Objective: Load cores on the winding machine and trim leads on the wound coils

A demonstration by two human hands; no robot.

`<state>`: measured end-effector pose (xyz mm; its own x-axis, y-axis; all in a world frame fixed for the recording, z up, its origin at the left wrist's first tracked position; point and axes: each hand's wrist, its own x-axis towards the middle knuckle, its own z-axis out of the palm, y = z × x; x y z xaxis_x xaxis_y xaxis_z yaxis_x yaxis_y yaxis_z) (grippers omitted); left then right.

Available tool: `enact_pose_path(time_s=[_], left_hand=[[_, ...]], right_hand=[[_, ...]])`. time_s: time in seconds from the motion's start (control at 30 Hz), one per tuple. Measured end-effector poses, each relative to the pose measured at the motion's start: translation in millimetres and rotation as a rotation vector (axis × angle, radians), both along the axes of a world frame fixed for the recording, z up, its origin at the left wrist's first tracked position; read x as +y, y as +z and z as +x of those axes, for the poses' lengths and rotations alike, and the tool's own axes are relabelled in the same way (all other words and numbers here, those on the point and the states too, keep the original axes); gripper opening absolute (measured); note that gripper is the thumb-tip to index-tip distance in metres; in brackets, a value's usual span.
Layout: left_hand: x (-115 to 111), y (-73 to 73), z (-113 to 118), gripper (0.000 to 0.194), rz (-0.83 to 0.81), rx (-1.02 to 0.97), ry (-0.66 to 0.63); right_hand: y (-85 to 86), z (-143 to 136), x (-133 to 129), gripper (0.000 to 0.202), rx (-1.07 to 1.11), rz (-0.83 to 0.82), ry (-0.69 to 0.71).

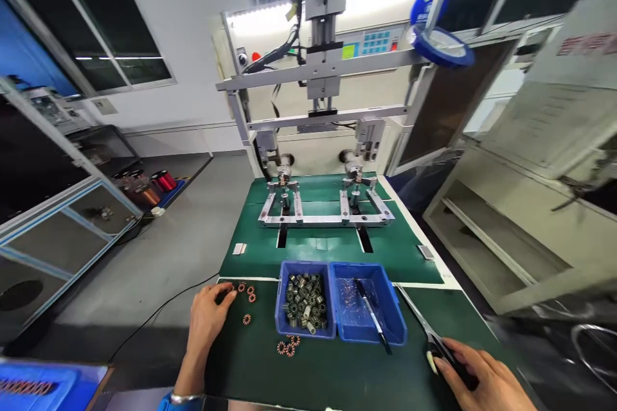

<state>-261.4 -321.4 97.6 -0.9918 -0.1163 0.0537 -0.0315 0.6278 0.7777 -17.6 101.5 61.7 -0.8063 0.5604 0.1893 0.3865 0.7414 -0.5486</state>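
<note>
My left hand [208, 318] is at the left edge of the green mat, its thumb and fingers closed around a small copper-wound ring [232, 289] that they partly hide. Several like it lie nearby, among them a single ring [247, 319] and a small cluster [290, 350] closer to me. At the lower right, my right hand [482, 376] is closed on a long, slim metal tool with a black handle [418, 318], perhaps scissors or tweezers. Its tip points away from me, beside the right blue bin.
The left blue bin [278, 321] holds many small metal cylinders [306, 298]. A marker pen [371, 311] leans in the right blue bin [399, 327]. Behind them stands a machine with a metal fixture frame [321, 221]. Blue tape rolls [443, 48] hang at upper right.
</note>
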Motion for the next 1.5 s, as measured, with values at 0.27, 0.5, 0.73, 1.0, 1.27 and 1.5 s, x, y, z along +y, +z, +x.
enact_pose_path(time_s=[0.27, 0.5, 0.73, 1.0, 1.27, 1.5], left_hand=[[29, 38.0, 70, 0.043, 0.651, -0.144, -0.065], [125, 65.7, 136, 0.043, 1.132, -0.627, -0.474], [140, 57.7, 143, 0.034, 1.200, -0.833, -0.663], [151, 22.8, 145, 0.037, 1.307, -0.928, -0.714], [155, 55.0, 146, 0.039, 1.117, -0.926, -0.644], [161, 73.0, 151, 0.039, 1.026, -0.845, -0.511]], right_hand=[[48.8, -7, -35, 0.033, 0.254, 0.054, 0.017], [107.8, -41, -118, 0.018, 0.471, -0.587, 0.550], [99.5, -43, -130, 0.030, 0.388, -1.068, 0.667], [106.7, -43, -130, 0.042, 0.336, -1.145, 0.572], [107.9, -42, -130, 0.041, 0.293, -1.177, 0.487], [108.5, -46, -125, 0.034, 0.324, -0.951, 0.457]])
